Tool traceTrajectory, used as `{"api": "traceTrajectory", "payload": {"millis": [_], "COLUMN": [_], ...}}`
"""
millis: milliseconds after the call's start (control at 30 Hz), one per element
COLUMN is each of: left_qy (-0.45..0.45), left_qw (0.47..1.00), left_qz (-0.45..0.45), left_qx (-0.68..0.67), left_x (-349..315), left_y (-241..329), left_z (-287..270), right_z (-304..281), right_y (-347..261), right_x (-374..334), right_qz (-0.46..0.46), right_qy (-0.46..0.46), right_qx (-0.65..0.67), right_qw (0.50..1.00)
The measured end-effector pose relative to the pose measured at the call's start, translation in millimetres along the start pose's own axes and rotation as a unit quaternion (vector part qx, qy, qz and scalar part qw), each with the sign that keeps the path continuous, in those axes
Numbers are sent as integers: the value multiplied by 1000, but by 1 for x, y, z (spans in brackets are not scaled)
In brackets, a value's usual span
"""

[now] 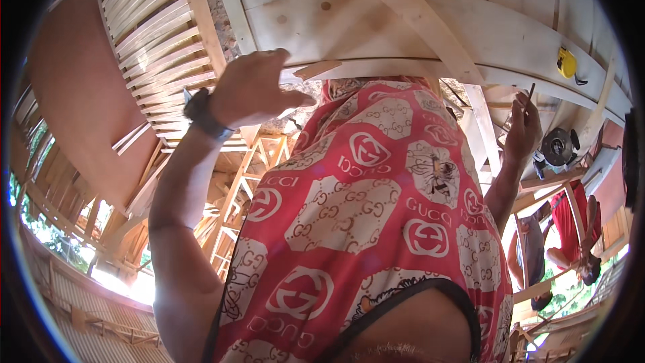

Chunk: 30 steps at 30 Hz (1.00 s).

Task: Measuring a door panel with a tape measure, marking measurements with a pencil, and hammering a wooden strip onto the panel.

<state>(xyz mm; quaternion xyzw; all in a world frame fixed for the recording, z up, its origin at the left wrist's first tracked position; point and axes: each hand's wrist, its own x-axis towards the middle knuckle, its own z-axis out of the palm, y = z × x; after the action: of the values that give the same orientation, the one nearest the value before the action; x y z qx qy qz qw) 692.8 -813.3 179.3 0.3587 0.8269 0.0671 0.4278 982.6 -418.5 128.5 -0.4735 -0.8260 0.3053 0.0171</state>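
Observation:
My left hand (259, 89), with a dark watch on its wrist, is raised at the near edge of a pale wooden board (363, 30). Its fingers and thumb are spread apart with nothing between them. A small wood offcut (317, 69) lies on the board's edge beside it. Off to the right, my right hand (523, 128) is closed around a thin reddish-brown pencil (531, 93), whose end sticks up past the fingers. A long curved wooden strip (420, 20) crosses the board between my two hands.
A yellow tape measure (566, 62) lies on the wood at the right, above a dark round power tool (559, 146). Slatted wooden panels (158, 47) and a large brown sheet (84, 94) stand at the left. Two people (574, 222) are farther off at the right.

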Motion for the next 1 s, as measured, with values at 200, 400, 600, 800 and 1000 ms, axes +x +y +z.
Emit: {"api": "traceTrajectory", "payload": {"millis": [200,400,600,800,1000], "left_qy": [26,96,-12,117,191], "left_qw": [998,981,985,985,927], "left_qz": [9,51,74,-41,321], "left_qx": [55,161,154,121,-41], "left_x": [15,51,-47,-34,110], "left_y": [20,31,-51,-21,92], "left_z": [11,40,-40,-135,-56], "right_z": [-5,3,18,55,16], "right_y": [-11,-17,-12,-13,-29], "right_x": [7,14,26,28,-6], "right_qz": [20,-56,-86,-33,-50], "right_qy": [20,-7,-16,15,58], "right_qx": [4,7,-8,131,121], "right_qw": [1000,998,996,991,990]}}
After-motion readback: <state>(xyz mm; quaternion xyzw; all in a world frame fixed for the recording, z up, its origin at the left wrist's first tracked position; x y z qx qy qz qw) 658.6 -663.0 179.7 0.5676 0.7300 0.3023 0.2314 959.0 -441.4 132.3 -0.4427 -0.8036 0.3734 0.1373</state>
